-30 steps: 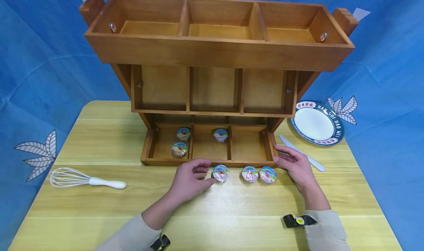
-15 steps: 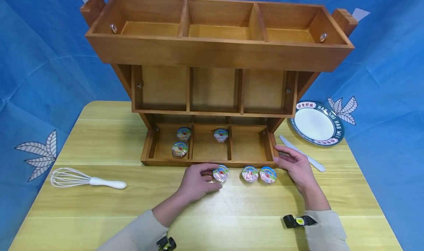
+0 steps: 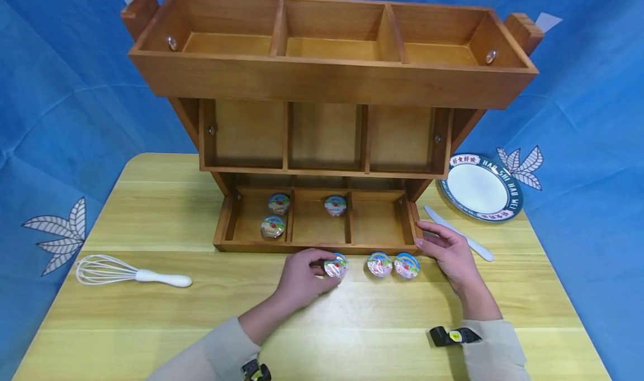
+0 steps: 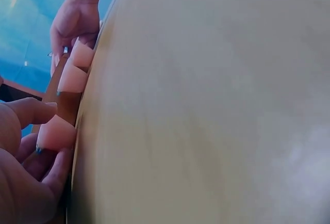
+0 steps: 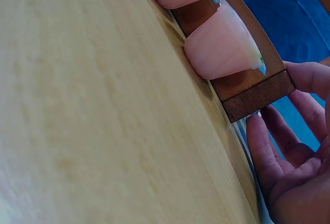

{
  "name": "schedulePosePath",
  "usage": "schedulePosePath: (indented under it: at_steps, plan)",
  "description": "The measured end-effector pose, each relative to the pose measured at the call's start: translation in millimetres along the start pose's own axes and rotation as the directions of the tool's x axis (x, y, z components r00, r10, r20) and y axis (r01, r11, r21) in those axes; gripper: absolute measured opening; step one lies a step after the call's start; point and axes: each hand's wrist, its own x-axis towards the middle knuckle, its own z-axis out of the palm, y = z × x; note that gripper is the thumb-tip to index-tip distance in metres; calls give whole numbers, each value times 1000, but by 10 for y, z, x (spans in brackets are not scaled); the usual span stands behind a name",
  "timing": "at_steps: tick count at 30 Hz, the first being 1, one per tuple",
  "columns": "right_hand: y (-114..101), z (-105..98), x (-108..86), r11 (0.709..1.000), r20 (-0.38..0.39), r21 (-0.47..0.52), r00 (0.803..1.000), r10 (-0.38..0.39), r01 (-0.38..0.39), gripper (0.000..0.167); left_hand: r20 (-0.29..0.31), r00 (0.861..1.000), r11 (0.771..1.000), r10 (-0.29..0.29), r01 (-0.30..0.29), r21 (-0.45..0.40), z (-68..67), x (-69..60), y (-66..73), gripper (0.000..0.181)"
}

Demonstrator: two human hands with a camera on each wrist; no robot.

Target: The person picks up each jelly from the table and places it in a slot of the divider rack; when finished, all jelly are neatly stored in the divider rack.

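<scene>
The left hand (image 3: 302,280), fingers curled, held one small cup (image 3: 337,266) on the tabletop (image 3: 151,325), in front of the bottom tray (image 3: 377,249). Two other cups (image 3: 379,265) were to its right. Three more cups (image 3: 273,226) sat inside the tray: two in the left compartment, one in the middle. The right hand (image 3: 450,255), fingers parted and loosely bent, touched the tray's right end, grasping nothing.
</scene>
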Motion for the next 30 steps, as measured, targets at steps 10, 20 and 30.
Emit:
schedulePosePath:
  at_steps: [10,20,30]
  plan:
    - [-31,12,-16,1000,-2,9,1000,1,-1,49,19,999,999,40,-40,8,-145,-49,157,36]
    - [-50,9,-7,999,-7,-14,1000,30,-30,50,-1,993,992,122,-121,-38,-367,134,456,46]
    - [-47,-8,-11,999,6,-32,1000,19,-18,50,-1,998,997,69,-69,-28,-430,570,469,51]
